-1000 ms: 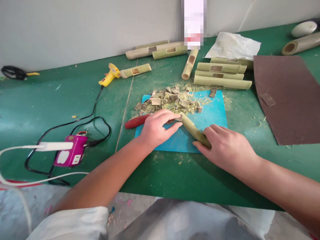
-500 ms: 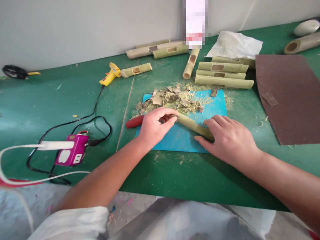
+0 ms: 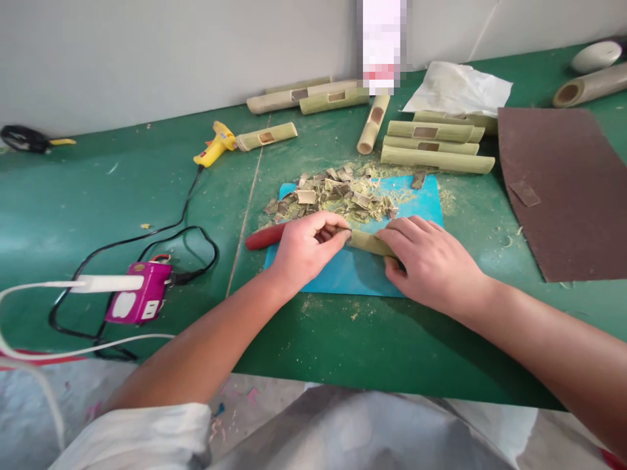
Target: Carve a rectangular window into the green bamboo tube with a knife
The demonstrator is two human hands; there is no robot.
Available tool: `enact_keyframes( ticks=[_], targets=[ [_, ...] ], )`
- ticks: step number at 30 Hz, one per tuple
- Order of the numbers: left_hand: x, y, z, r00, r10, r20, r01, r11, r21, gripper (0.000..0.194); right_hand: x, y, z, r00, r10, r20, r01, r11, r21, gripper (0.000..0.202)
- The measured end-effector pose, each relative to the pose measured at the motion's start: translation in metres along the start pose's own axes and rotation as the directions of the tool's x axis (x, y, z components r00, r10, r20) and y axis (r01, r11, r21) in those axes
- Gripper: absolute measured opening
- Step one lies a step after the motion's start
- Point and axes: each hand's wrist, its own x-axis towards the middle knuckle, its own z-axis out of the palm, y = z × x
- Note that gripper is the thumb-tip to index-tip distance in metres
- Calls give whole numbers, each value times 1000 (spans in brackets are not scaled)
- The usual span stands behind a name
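A pale green bamboo tube (image 3: 368, 242) lies at a slant between my hands, above a blue mat (image 3: 337, 282). My left hand (image 3: 311, 245) is closed on its left end, thumb and fingers pinched, with a thin dark edge showing at the fingertips. Wrapped over the right end, my right hand (image 3: 425, 258) covers that part of the tube. A red handle (image 3: 265, 237) sticks out to the left from behind my left hand; its other end is hidden. Just beyond the hands, shavings and bark chips (image 3: 336, 196) are heaped on the mat.
Several cut bamboo tubes (image 3: 434, 158) lie at the back, near white paper (image 3: 458, 88). A brown sheet (image 3: 553, 189) is at right. At left are a yellow glue gun (image 3: 215, 145), a purple power adapter (image 3: 140, 292) with cables, and a black tape measure (image 3: 24, 138).
My right hand has moved left along the bamboo tube and closed around it; its fingers were looser before. The tube has levelled slightly. My left hand has stayed almost in place.
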Motion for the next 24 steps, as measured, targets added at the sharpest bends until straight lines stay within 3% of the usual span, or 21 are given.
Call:
enact_keyframes(
  ticks=[4,7,13,19,24],
  targets=[
    [-4,5,2,999,3,34,-3,1000,7,10,-1,2,0,1000,6,-25,-6,1000,-5,27],
    [-6,12,3,996,28,80,-29,999,16,2,0,2,1,1000,11,-15,-11,1000,-5,26],
    [-7,12,1,984,117,133,-123,992,35,4,2,3,1,999,27,-32,-23,991,130,21],
    [-8,2,-9,894,392,220,-418,904,88,12,4,9,4,999,7,-52,6,968,249,17],
    [-9,1,-12,866,434,249,-472,874,118,11,3,11,5,999,19,-50,-5,964,267,19]
  ],
)
